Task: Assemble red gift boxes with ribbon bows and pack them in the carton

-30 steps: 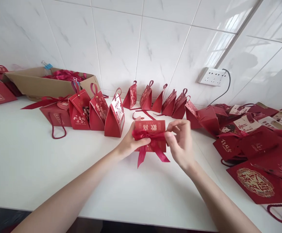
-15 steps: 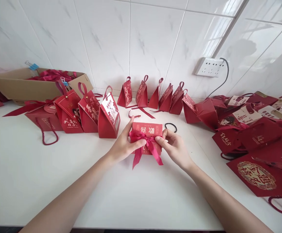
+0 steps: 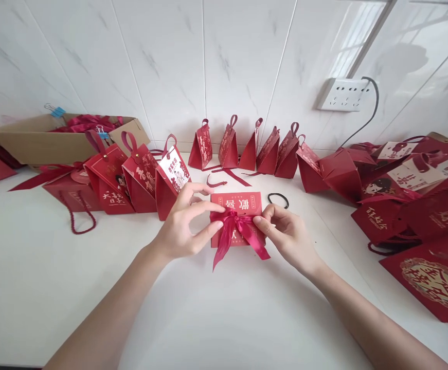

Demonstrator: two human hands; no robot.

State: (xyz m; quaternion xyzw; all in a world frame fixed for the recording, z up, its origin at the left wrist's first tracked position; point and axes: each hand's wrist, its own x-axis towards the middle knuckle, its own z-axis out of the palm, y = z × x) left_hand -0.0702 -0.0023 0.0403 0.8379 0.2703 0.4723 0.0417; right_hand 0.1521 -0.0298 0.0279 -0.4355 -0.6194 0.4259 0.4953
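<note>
A small red gift box point(image 3: 239, 203) with gold characters lies on the white counter point(image 3: 34, 267) in front of me. A red satin ribbon bow point(image 3: 237, 228) is tied across its front, tails hanging toward me. My left hand point(image 3: 181, 226) pinches the bow's left loop between thumb and fingers. My right hand point(image 3: 285, 234) pinches the bow's right loop. Both hands are closed on the ribbon.
Red triangular gift bags point(image 3: 247, 149) stand in a row along the tiled wall, with three larger ones point(image 3: 139, 177) at left. A cardboard box point(image 3: 54, 139) of ribbons sits far left. Flat red bags point(image 3: 420, 205) pile at right. A black hair tie point(image 3: 278, 200) lies behind the box.
My hands lowered the box toward the counter and shifted to the bow's loops; the left fingers spread wider. The camera tilted, revealing the hair tie behind the box.
</note>
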